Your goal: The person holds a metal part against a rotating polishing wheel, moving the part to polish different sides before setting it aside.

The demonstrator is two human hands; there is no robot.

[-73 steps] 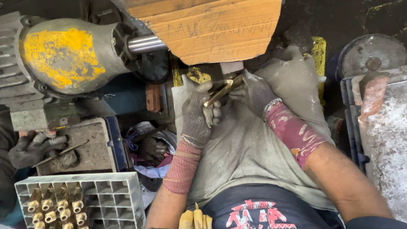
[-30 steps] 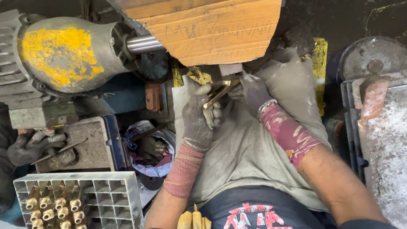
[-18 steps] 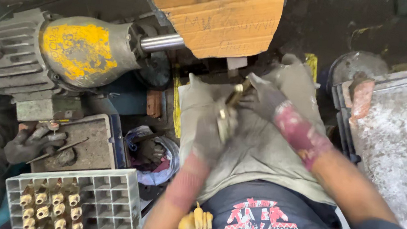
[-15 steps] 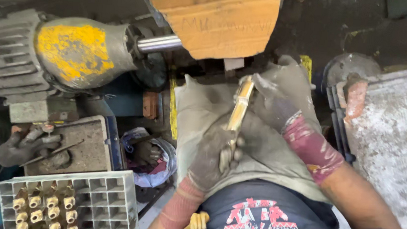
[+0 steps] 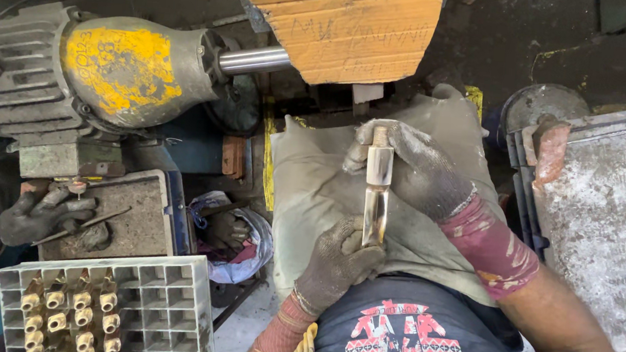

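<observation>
Metal rod (image 5: 376,197) now upright, ends hidden by gloved hands

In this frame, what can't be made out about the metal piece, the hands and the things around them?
Head view, the only one:
- Metal rod: its lower end is covered by the left hand, its top by the right hand.
- Bare fingers: hidden inside dirty gloves.
- Wooden block: cut off by the top edge.
- Grid tray of brass fittings: cut off by the bottom edge.
- Another person's gloved hand: its tool is too small to identify.
</observation>
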